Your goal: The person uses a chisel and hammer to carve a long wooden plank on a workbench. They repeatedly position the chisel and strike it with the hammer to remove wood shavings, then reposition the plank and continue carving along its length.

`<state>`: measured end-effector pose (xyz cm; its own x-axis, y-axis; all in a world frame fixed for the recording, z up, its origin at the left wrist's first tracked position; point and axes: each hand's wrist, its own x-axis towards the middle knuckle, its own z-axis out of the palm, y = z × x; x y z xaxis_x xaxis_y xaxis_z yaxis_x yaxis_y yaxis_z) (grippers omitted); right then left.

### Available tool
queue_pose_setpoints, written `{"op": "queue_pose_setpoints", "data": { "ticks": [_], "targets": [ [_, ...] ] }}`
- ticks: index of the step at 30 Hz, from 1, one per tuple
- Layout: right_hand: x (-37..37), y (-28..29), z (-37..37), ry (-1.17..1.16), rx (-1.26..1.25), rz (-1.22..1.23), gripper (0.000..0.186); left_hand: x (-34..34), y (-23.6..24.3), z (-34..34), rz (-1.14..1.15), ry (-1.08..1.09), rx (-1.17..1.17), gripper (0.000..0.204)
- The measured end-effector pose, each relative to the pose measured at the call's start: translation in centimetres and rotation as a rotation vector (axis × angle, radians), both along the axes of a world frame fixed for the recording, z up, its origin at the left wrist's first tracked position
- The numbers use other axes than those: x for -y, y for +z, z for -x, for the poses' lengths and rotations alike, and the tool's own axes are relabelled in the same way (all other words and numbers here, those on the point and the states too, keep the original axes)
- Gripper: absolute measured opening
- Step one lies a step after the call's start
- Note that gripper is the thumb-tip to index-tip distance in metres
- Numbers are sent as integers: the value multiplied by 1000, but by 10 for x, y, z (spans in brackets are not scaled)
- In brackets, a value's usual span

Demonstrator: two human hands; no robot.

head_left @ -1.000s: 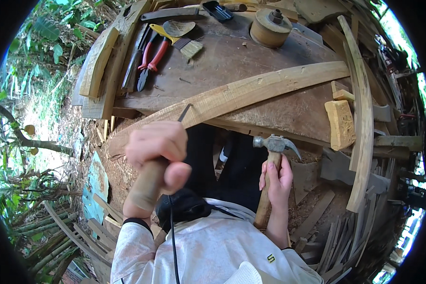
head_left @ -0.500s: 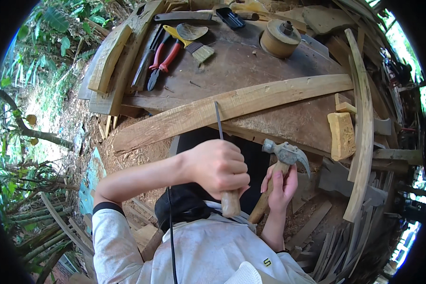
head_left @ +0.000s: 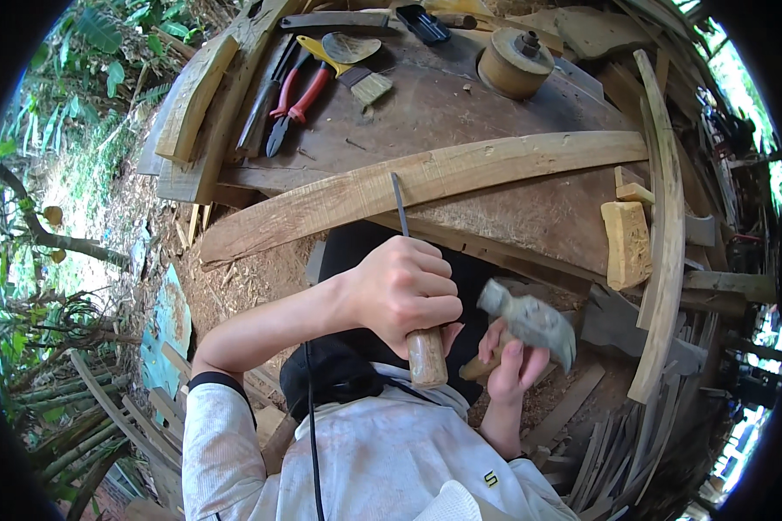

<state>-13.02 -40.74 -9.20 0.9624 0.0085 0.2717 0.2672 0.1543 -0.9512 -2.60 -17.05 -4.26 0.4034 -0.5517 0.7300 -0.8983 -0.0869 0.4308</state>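
My left hand [head_left: 404, 295] is closed round a chisel [head_left: 427, 360] with a wooden handle. Its thin metal blade runs away from me, the tip resting against the curved wooden plank [head_left: 321, 195]. That plank lies across the near edge of the workbench, its left end jutting past it. To the right, my right hand [head_left: 514, 369] grips a claw hammer [head_left: 528, 323] by its wooden handle, close below the head. The hammer head is smeared by motion, its face turned toward the chisel side but apart from it.
On the workbench [head_left: 426, 95] lie red-handled pliers [head_left: 297, 104], a brush [head_left: 365, 84], a black tray [head_left: 423, 26] and a round wooden block [head_left: 515, 65]. Wood pieces [head_left: 627, 243] and a long curved strip [head_left: 665, 217] sit at the right. A black cord hangs down my front.
The hammer has dropped slightly and tilted, its head now nearer to me. My left hand and the chisel have barely shifted; the plank lies a little higher in view.
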Motion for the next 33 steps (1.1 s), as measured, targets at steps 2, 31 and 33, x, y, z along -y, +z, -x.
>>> {"op": "queue_pose_setpoints", "data": {
  "ticks": [2,31,33],
  "targets": [
    [-1,4,11,20,43,8,33,0,4,0,74,51,5,31],
    [-4,28,23,171,246,387,70,8,4,-23,351,299,25,25],
    [-10,38,18,166,362,468,80,6,6,-23,331,305,16,24]
  ]
}}
